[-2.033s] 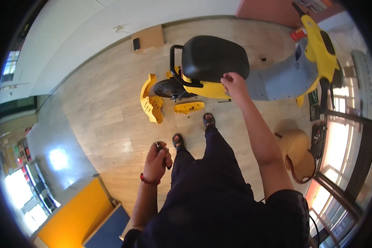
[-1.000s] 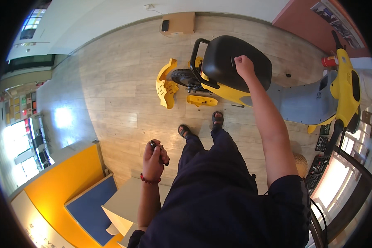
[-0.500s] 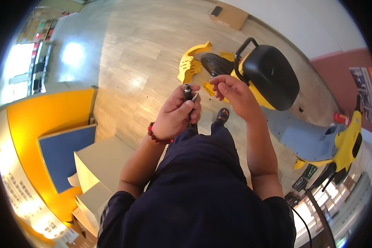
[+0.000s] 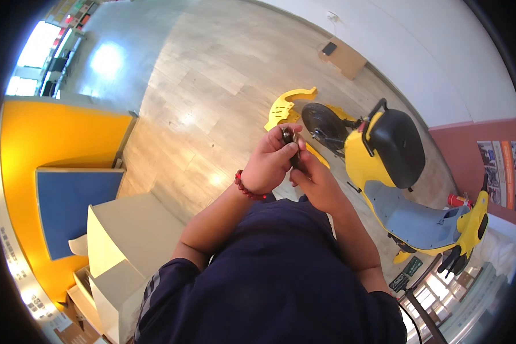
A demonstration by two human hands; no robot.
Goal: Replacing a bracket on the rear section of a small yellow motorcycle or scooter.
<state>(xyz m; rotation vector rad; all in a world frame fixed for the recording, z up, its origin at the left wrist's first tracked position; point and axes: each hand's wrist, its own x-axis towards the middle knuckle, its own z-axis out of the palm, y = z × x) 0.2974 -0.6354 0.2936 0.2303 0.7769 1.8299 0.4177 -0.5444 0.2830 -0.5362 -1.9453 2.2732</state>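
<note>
A short dark tool handle (image 4: pixel 287 135) with a round metal end points away from me, wrapped in the fingers of my left hand (image 4: pixel 269 165). Against it, my right hand (image 4: pixel 322 182) is closed, thumb and fingers pinched at the handle's right side. A slim metal piece (image 4: pixel 296 139) shows beside the handle between the hands; its full shape is hidden by the fingers. A red bead bracelet (image 4: pixel 247 186) circles my left wrist. Both hands are held together in front of my body, above the floor.
A yellow scooter (image 4: pixel 356 153) with a black seat box (image 4: pixel 397 148) stands at right, rear wheel (image 4: pixel 322 123) exposed. Yellow body panels (image 4: pixel 281 109) lie beside it. A cardboard piece (image 4: pixel 350 59) carrying a phone (image 4: pixel 329 49) lies by the wall. Beige cabinets (image 4: pixel 146 221) stand at left.
My right hand, earlier apart and raised beside the left, has come in to the handle and closed there. The whole view has shifted, so the scooter appears lower and further right.
</note>
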